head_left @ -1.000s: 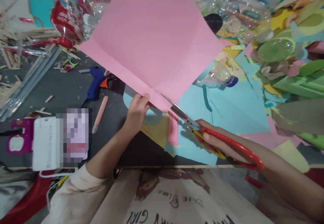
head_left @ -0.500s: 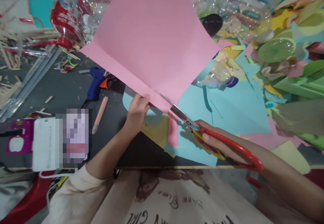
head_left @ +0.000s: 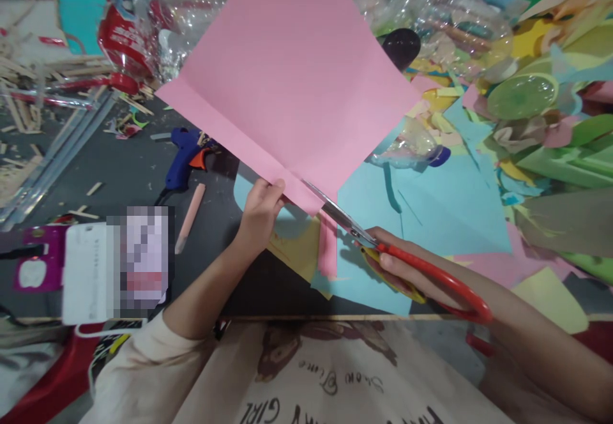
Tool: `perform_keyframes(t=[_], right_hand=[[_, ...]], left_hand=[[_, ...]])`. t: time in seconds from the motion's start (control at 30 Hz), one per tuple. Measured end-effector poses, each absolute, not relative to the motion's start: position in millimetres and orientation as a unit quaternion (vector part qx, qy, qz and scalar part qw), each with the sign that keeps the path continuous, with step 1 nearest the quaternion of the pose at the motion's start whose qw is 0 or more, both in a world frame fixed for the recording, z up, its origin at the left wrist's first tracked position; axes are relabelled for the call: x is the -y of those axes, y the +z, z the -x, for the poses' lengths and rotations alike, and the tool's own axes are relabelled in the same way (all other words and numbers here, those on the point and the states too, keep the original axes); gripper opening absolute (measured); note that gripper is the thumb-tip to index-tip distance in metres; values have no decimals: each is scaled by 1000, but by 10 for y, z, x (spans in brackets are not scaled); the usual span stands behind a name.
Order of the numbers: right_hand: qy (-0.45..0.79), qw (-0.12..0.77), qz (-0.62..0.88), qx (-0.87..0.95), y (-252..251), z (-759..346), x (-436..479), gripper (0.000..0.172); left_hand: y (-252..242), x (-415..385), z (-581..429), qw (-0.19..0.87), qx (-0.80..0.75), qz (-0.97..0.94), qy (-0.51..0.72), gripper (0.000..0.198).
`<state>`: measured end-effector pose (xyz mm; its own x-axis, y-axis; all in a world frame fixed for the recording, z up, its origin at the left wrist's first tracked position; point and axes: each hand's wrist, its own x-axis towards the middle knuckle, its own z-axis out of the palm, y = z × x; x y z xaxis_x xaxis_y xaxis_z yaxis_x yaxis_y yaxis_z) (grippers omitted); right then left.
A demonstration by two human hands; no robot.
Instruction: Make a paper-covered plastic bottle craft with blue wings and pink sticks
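Note:
A large sheet of pink paper [head_left: 297, 79] is held up over the table, with a crease running along its lower left edge. My left hand [head_left: 261, 213] pinches that lower edge between thumb and fingers. In my right hand [head_left: 387, 261] is a pair of scissors [head_left: 431, 271] with one red and one yellow handle. The blades lie over the sheet's bottom corner, along the crease, and look nearly closed. Below that corner, a narrow pink strip [head_left: 328, 245] rests on light blue paper [head_left: 431, 207].
A blue glue gun [head_left: 182, 156] and a pink stick-like piece [head_left: 190, 216] lie left of my left hand. A clear plastic bottle [head_left: 407, 143] is behind the scissors. Paper scraps [head_left: 536, 136] pile up at right; wooden sticks [head_left: 23, 105] scatter at far left.
The scissors' handles have drawn slightly closer together. The pink sheet has shifted a little to the right at its side corners. My left hand keeps its hold.

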<state>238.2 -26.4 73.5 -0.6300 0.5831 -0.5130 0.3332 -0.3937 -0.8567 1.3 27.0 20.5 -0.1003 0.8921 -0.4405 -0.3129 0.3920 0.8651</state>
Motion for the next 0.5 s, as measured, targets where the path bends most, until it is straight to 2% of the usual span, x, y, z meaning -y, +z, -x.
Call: perform_keyframes(t=[0.23, 0.5], right_hand=[[706, 69, 452, 541, 656, -2413, 316, 27], [700, 72, 474, 529, 626, -2423, 322, 39]], left_hand=[[215, -265, -14, 609, -576, -262, 478, 6], [135, -282, -15, 623, -565, -275, 466, 12]])
